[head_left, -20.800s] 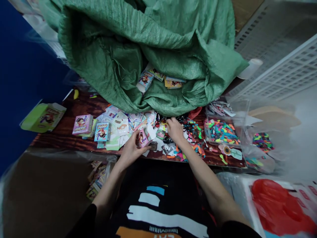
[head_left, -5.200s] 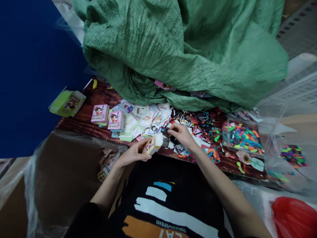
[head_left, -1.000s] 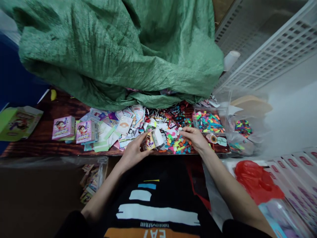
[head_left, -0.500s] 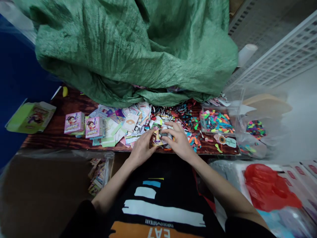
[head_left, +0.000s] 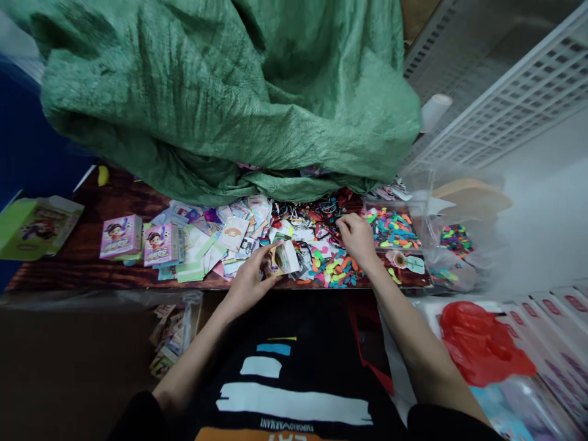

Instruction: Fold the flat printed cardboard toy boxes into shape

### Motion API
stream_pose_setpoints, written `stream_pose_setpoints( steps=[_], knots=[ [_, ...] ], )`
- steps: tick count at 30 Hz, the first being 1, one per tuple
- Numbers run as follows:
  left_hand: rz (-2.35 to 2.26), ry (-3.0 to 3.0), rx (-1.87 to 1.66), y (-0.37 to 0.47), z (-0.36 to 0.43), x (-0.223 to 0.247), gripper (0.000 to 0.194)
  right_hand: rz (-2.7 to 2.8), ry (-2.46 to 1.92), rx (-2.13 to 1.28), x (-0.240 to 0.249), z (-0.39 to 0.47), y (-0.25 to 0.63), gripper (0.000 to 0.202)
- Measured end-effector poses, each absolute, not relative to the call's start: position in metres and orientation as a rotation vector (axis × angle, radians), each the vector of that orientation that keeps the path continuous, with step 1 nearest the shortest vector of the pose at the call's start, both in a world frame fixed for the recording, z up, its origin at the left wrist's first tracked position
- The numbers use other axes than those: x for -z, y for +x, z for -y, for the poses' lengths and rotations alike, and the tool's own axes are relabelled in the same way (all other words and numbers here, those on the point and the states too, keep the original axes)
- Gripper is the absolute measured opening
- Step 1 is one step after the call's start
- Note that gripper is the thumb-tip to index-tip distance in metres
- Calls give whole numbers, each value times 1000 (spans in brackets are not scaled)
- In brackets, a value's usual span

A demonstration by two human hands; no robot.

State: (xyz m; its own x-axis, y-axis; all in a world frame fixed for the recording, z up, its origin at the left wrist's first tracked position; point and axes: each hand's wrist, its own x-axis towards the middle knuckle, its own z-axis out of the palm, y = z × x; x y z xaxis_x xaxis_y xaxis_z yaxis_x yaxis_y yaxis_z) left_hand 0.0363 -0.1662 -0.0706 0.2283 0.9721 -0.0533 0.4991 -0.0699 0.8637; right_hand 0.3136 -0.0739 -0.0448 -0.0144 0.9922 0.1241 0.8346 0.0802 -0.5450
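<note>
My left hand [head_left: 248,280] is closed around a small printed card box [head_left: 275,260], whose open end and white flap face right. To the right, my right hand [head_left: 358,237] hovers over or touches a pile of dark cords and small trinkets [head_left: 328,211]. Its fingers are pinched together; whatever lies between them is too small to make out. Below that hand is a heap of bright coloured pieces [head_left: 337,269]. Left of the held box, many loose cards and paper slips [head_left: 202,248] are spread over the table.
Pink boxes [head_left: 158,244] stand on the dark wooden table [head_left: 68,263], with an opened green box [head_left: 39,226] at its left end. A large green woven sack [head_left: 229,110] hangs over the back. A clear tray [head_left: 397,247] of coloured pieces sits at right; small boxes [head_left: 168,337] lie below.
My right hand has left the small box and moved right to the cord pile, its fingers now pinched. The box stays in my left hand, its white flap now showing. The view has shifted slightly.
</note>
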Motion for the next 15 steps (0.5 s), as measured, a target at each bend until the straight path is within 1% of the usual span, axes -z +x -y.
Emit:
stream_pose_setpoints(
  steps=[4, 6, 8, 11, 13, 15],
  knots=[
    [-1332, 1618, -833, 38, 164, 72, 66, 2159, -2028, -276, 60, 54, 316, 24],
    [-1328, 1603, -848, 37, 163, 71, 65, 2208, -2046, -265, 62, 52, 313, 24],
    [-1341, 1586, -849, 34, 161, 68, 63, 2186, -1991, -302, 60, 51, 314, 20],
    [-1366, 1519, -869, 27, 159, 64, 63, 1997, -1832, -444, 48, 49, 326, 13],
    [-1357, 1462, -889, 24, 158, 64, 65, 1759, -1693, -643, 34, 48, 334, 10],
    [-1332, 1426, -900, 24, 158, 64, 66, 1486, -1526, -901, 19, 49, 337, 11]
  ],
)
